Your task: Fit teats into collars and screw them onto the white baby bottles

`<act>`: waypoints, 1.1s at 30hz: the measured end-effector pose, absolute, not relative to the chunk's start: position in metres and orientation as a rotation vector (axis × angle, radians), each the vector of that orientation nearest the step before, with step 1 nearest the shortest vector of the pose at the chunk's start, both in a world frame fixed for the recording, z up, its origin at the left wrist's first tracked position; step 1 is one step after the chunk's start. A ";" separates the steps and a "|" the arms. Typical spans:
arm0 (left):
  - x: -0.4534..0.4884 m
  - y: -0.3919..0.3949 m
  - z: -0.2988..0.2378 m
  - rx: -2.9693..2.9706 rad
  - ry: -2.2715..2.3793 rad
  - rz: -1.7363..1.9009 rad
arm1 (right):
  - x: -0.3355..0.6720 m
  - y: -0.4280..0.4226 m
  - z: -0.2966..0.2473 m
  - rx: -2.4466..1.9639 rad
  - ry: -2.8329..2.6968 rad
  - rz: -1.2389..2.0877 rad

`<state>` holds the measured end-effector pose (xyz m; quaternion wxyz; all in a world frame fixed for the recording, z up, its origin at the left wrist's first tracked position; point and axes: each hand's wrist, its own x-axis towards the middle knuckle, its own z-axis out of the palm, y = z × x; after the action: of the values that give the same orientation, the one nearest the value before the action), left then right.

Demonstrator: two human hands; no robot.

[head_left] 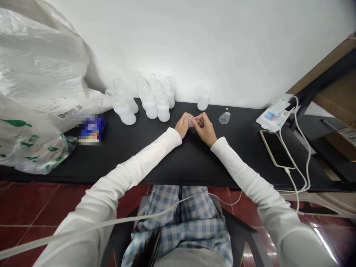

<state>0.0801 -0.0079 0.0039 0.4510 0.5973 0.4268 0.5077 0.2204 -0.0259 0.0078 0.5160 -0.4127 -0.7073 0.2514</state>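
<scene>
At the left, a bulky white translucent plastic bag (41, 52) stands on the long black table (194, 163), with a pixelated blue packet (93, 129) near it. Next, toward the far wall, comes a cluster of milky-white bottles with clear domed tops (151, 109), standing upright, tops up. Right of them, the left hand (182, 125) grips a small translucent whitish piece (190, 121) above the table, and the right hand (203, 128) pinches it from the right. The piece's visible strip runs roughly near to far — fingers hide which end points where. Beyond the right hand stands a lone milky-white bottle (204, 102). Farther right lies a clear plastic dome-shaped cap (224, 118) — wide end near-left, narrow end far-right.
</scene>
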 end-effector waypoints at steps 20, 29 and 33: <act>0.076 0.001 0.002 1.401 0.980 1.152 | 0.294 0.026 0.010 -1.664 -1.882 -0.444; 0.072 0.003 -0.010 2.036 1.226 0.991 | 0.271 -0.003 0.027 -1.431 -2.054 -0.300; 0.074 0.004 -0.015 2.144 1.356 0.969 | 0.263 -0.009 0.024 -1.088 -2.400 -0.039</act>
<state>0.0742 0.0043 -0.0153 0.2116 0.7717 0.4880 0.3487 0.2633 -0.0086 0.0239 0.2506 -0.3997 -0.8816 -0.0144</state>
